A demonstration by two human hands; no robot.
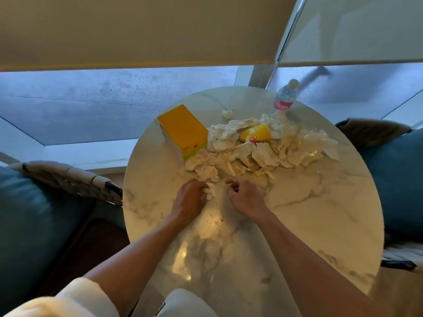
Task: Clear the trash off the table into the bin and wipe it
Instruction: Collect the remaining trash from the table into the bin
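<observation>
A heap of crumpled white tissues covers the middle of the round marble table. A yellow paper cup lies on its side in the heap. One loose tissue ball sits apart at the back. My left hand grips a small crumpled tissue at the heap's near edge. My right hand is beside it with curled fingers, pinching a small white scrap. No bin is in view.
A yellow tissue box stands left of the heap. A water bottle with a pink label stands at the table's far edge. Blue cushioned chairs flank the table on both sides. A window is behind.
</observation>
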